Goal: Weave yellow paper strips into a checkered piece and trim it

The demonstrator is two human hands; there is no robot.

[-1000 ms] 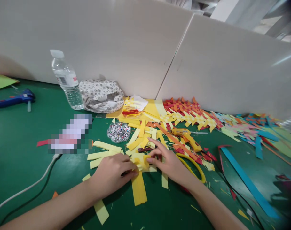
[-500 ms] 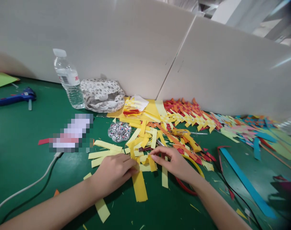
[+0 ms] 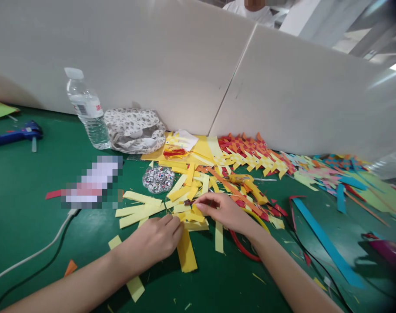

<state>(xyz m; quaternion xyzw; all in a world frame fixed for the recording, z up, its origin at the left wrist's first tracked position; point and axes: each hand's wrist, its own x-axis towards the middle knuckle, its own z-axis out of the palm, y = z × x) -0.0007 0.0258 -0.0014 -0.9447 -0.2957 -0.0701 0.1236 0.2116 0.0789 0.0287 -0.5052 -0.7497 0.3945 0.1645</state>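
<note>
My left hand (image 3: 162, 237) is closed, its thumb and fingers pinched at the left end of some yellow paper strips (image 3: 186, 252). One broad strip hangs down toward me from beneath those fingers. My right hand (image 3: 219, 211) pinches a darker yellow paper strip (image 3: 196, 212) a short way to the right. Pale yellow strips (image 3: 142, 213) lie crossed and loose around both hands. Behind the right hand rests a yellow glue gun (image 3: 250, 186), with red and yellow handles, perhaps of scissors (image 3: 242, 248), partly hidden under the wrist.
A water bottle (image 3: 88, 113) and a patterned cloth pouch (image 3: 135, 130) stand against the partition. A phone (image 3: 93, 180) with a white cable lies left, near a clear case of small eyes (image 3: 159, 179). Woven paper fish (image 3: 250, 152), a blue strip (image 3: 328, 241) and a blue glue gun (image 3: 15, 134) lie around.
The yellow strip at my right fingers has swung from hanging down to lying more level, toward my left hand. The view has shifted slightly, and a person appears beyond the partition.
</note>
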